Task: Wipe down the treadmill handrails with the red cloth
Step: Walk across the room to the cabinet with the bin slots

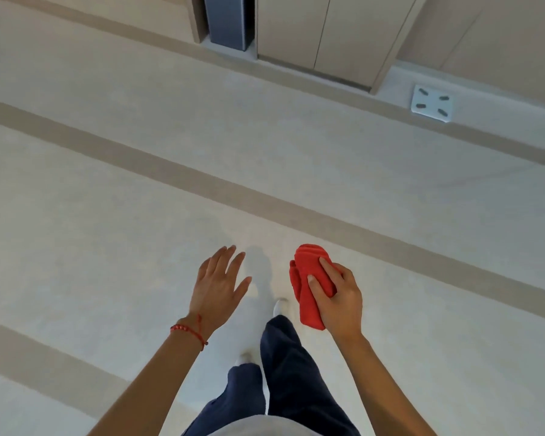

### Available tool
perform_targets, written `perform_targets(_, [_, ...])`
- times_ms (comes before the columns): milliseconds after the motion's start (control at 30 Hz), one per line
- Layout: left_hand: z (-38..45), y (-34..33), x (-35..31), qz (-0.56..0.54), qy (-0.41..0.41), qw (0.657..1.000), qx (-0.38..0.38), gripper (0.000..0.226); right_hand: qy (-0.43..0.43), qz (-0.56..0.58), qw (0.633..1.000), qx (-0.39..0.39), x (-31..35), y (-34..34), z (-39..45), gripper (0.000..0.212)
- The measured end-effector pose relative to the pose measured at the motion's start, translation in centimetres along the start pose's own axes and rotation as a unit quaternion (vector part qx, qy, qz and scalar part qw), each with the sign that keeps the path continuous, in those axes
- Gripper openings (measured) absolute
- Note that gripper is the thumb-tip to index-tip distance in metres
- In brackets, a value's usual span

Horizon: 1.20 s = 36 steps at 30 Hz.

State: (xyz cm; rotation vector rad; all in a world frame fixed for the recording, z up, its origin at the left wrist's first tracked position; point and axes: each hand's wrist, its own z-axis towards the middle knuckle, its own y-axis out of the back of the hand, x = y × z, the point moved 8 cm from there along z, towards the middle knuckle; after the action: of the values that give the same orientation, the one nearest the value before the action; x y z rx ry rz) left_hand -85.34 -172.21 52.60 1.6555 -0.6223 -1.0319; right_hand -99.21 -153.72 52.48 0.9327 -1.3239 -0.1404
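My right hand [338, 297] grips a folded red cloth [308, 278], held out in front of me above the floor at lower centre right. To its left my left hand [219, 286] is open with spread fingers and holds nothing; a red bead bracelet circles its wrist. No treadmill or handrail is in view. Below the hands I see my legs in dark blue trousers and white shoes.
Pale floor with wide beige stripes [202, 180] runs diagonally across the view. A white bathroom scale [432, 103] lies by the far wall at upper right. Beige cabinet doors [321, 33] and a dark grey upright panel [228, 20] stand at the top.
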Motion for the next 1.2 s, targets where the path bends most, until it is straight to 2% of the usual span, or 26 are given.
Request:
perform_targets(400, [20.0,0.0,-4.2,-0.012,-0.053,0.999,0.004,0.071,-0.038,-0.017,0.998,-0.036,-2.5,3.7,17.5,0.044])
perform_targets(500, [24.8,0.8,-5.0,-0.006,-0.057,0.998,-0.008,0.069,-0.024,-0.018,0.999,-0.040,-1.9,4.9,22.4,0.043])
perform_targets(867, [43.4,2.6,-4.7,-0.007,-0.092,0.996,0.001,0.070,-0.063,-0.015,0.996,-0.067,-1.4,4.8,39.6,0.042])
perform_targets(1200, [62.9,6.9,-5.1,-0.001,-0.149,0.989,-0.013,0.069,-0.062,-0.014,0.992,-0.109,2.4,5.2,57.4,0.043])
